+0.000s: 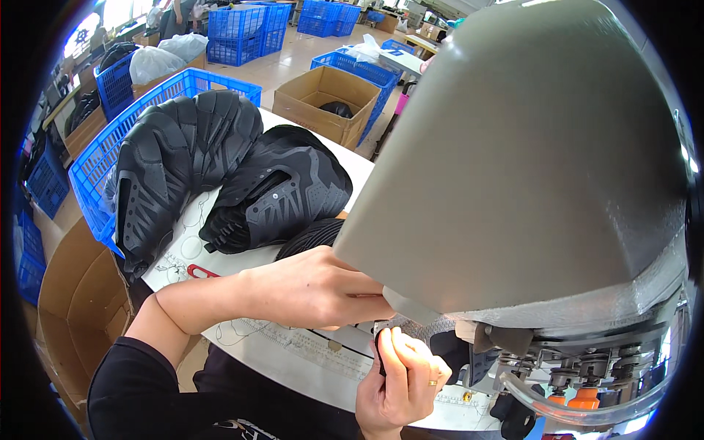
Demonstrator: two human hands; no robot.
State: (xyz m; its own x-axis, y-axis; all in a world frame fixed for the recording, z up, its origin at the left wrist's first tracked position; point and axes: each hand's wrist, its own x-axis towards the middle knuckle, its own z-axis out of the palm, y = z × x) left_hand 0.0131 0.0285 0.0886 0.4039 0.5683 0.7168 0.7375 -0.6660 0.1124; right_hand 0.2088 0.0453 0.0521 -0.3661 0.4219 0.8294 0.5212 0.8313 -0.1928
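Black shoe-upper piece (389,345) sits at six o'clock under the grey machine head (528,161), pinched by right hand (403,381); left hand (315,290) rests flat on the white counter (293,359), holding nothing. Fingers risk being caught there.

The stacked synthetic shoe uppers (220,169) are black and dark grey, marked with angular chevron panels. The flat tabletop (293,359) is white, scribbled with thin dark line drawings. The bulky machine housing (528,147) is plain olive-grey. Slatted plastic crates (95,161) are bright blue; cardboard boxes (323,103) are tan. A small handle (202,272) shows red, the long sleeve (139,389) is black, and two bottle caps (576,400) below the machine are orange.
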